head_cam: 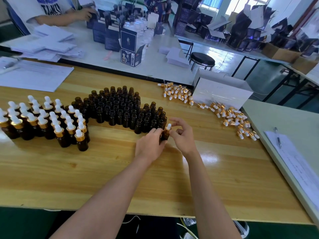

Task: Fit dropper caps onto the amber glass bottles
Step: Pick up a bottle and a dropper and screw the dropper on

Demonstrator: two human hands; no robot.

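Amber bottles (120, 109), wood table (103, 169), prob. workshop

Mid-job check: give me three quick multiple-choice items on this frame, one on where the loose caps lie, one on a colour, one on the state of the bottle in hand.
1. The loose dropper caps lie:
A. left of the bottles
B. right of the uncapped bottles
C. in a tray

2. Cap collars are:
A. gold
B. black
C. blue

3. The held bottle:
A. lies flat
B. is uncapped
C. carries a cap

Answers: 1 B, they are strewn by the white box. 2 A, gold rings under white bulbs. 3 C, the left hand grips it and the right hand is at its cap.
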